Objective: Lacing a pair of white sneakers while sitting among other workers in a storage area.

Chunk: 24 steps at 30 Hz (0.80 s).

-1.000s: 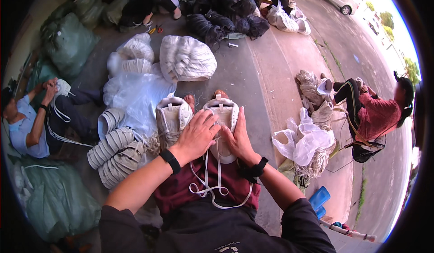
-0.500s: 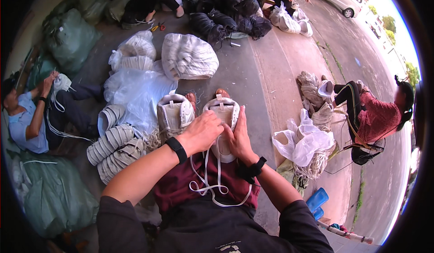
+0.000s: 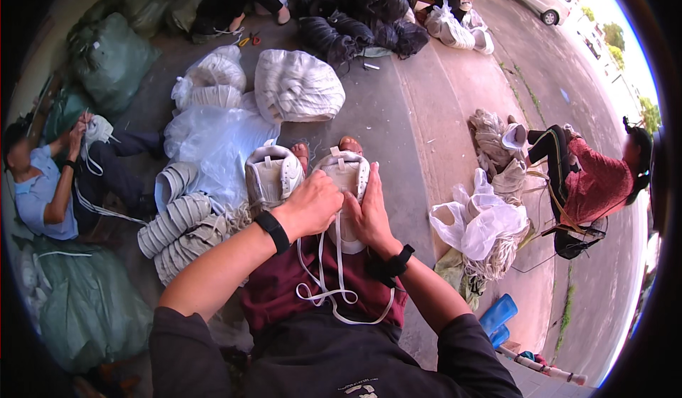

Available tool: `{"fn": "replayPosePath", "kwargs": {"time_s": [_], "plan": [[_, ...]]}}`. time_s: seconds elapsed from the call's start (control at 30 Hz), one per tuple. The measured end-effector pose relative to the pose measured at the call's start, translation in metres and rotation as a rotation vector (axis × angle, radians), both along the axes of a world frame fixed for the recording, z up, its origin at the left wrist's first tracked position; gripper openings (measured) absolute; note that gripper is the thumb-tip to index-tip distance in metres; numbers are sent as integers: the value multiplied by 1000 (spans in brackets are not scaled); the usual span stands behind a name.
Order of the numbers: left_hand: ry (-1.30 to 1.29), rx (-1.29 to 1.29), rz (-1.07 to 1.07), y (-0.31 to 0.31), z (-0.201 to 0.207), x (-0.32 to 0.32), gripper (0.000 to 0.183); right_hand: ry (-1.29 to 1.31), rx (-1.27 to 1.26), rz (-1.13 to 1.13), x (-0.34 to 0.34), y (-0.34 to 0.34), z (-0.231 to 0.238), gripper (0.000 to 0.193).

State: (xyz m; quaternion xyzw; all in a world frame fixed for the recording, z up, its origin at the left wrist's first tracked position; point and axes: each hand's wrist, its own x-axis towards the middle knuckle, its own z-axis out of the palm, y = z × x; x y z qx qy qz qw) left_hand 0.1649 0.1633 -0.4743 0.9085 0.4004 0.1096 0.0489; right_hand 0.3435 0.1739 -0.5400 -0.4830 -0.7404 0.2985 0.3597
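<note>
Two hands work on one white shoe (image 3: 348,178) that sits on the person's lap. Left hand (image 3: 310,205) presses fingers together on its laces (image 3: 334,284); right hand (image 3: 369,213) grips the shoe's side. At nine o'clock from it stands a second white shoe (image 3: 271,176).

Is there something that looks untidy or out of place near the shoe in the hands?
Only the white laces: they trail loose from the white shoe under both hands, left hand and right hand, hanging in loops over the lap. Its pair lies beside it.
</note>
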Motion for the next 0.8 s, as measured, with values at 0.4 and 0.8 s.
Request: {"fn": "replayPosePath", "kwargs": {"time_s": [0.4,0.8], "plan": [[55,-45,211,-6,2,4,21,-9,32,-45,-11,-1,0,81],[154,-229,341,3,10,8,17,-91,56,-52,-17,-9,1,82]]}}
